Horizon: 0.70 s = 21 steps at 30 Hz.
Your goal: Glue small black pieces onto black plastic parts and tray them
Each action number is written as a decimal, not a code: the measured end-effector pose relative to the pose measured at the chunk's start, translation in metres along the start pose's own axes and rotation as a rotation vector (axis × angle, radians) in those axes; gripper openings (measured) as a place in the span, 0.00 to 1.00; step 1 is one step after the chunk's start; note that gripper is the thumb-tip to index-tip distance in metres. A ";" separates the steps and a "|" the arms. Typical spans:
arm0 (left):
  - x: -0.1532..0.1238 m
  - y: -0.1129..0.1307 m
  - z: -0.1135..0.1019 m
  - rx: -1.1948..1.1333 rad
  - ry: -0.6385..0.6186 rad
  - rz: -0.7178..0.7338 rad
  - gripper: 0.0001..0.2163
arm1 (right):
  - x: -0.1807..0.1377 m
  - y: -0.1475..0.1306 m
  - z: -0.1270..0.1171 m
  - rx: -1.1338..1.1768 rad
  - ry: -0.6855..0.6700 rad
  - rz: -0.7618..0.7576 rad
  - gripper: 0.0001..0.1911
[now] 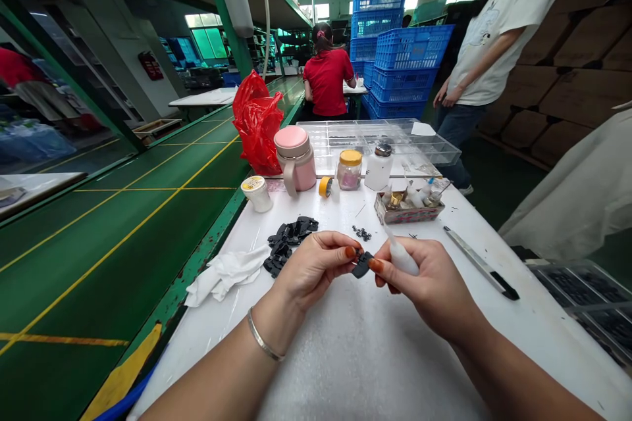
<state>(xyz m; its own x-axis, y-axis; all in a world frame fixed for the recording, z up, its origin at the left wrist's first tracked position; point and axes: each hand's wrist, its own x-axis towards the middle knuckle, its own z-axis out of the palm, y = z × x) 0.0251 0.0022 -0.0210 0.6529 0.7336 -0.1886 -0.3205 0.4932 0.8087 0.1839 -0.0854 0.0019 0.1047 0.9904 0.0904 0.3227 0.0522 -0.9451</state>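
Between my two hands, above the white table [326,355], is a small black plastic part [363,266]. My left hand [318,263] pinches it from the left between thumb and fingers. From the right, the thumb and finger of my right hand [422,274] close on the same part. A translucent white squeeze bottle [402,256] with a thin tip also sits in my right hand, its tip pointing up and away. Beyond my left hand lies a pile of black plastic parts [286,240]. Several tiny black pieces [362,233] lie just past the held part.
A white cloth [227,274] lies at left, a utility knife [481,263] at right. Farther back stand a pink mug [302,168], jars, a tape roll [325,187] and a box of small bottles [412,212]. A green conveyor [123,230] runs along the left. A person stands at right.
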 end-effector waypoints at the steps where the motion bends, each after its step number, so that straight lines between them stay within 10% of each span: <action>1: 0.000 0.001 0.000 0.016 0.005 0.004 0.10 | 0.000 0.000 0.000 -0.010 0.004 0.002 0.15; 21: 0.001 0.000 0.004 0.125 -0.001 0.155 0.06 | 0.002 0.001 0.006 0.247 0.011 0.055 0.14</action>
<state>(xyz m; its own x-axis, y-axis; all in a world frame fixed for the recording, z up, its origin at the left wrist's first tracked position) 0.0285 0.0013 -0.0191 0.6028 0.7959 -0.0563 -0.3296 0.3126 0.8909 0.1790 -0.0823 -0.0008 0.1262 0.9912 0.0393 0.0770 0.0297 -0.9966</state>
